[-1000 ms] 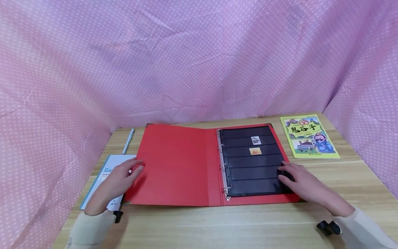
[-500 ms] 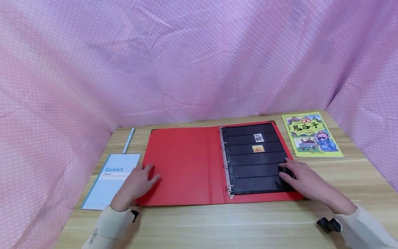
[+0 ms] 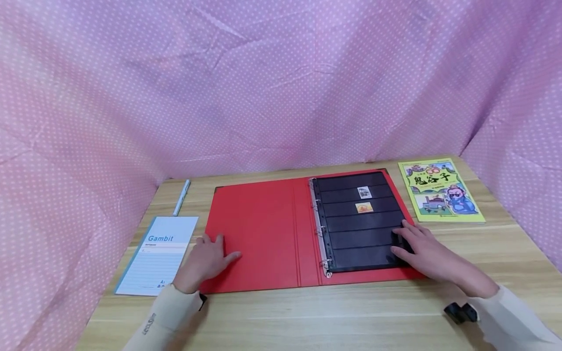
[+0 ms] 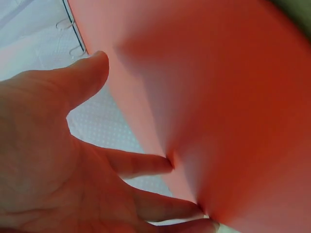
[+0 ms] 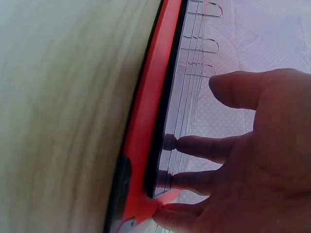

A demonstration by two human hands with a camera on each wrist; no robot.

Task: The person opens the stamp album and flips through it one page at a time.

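A red ring binder (image 3: pixel 259 234) lies spread out on the table, its inside cover on the left. On its right half, metal rings (image 3: pixel 319 229) hold a black stamp page (image 3: pixel 364 253) with horizontal pockets. Two stamps sit in it, a grey-white one (image 3: pixel 364 192) above an orange-yellow one (image 3: pixel 364 208). My left hand (image 3: pixel 206 263) rests on the cover's left edge; in the left wrist view its fingertips (image 4: pixel 165 164) touch the red surface with the thumb spread. My right hand (image 3: pixel 428 253) rests at the page's right edge, fingertips (image 5: pixel 182 144) on the black page.
A pale blue Gambit notebook (image 3: pixel 158 256) lies left of the binder, partly behind my left hand. Beyond it is a light blue pen (image 3: pixel 181 197). A yellow-green illustrated book (image 3: pixel 441 190) lies at the right. A pink dotted cloth (image 3: pixel 281 87) hangs behind the wooden table (image 3: pixel 316 317).
The left cover has come down flat, and my left hand has moved right onto it, uncovering more of the notebook. The binder has shifted slightly right; my right hand stays at its edge.
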